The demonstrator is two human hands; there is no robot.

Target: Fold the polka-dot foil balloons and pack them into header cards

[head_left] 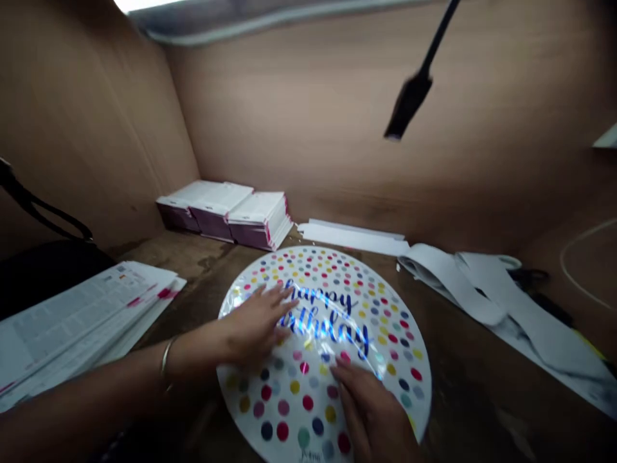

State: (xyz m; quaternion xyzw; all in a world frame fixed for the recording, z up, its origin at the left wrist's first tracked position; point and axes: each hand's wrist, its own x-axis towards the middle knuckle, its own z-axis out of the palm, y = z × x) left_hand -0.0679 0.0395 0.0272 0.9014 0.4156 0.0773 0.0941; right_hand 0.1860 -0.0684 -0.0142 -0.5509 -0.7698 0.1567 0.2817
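Observation:
A round white disc (308, 402) with coloured dots and shiny blue "happy birthday" lettering lies flat before me; glare shows on its glossy surface. I cannot tell whether it is a board or a flat foil balloon. My left hand (255, 321), with a bangle (166, 360) on the wrist, rests over the disc's left middle and covers part of the lettering. Its fingers are spread. Lower right, my right hand (373, 408) touches the disc near its front with fingers stretched out. Neither hand grips anything visible.
Stacks of white booklets (250, 209) stand at the back left. Printed sheets (96, 308) lie at left. White paper strips (357, 236) and a loosely curled white band (482, 289) lie back and right. A black cable end (409, 103) hangs above, before brown walls (308, 116).

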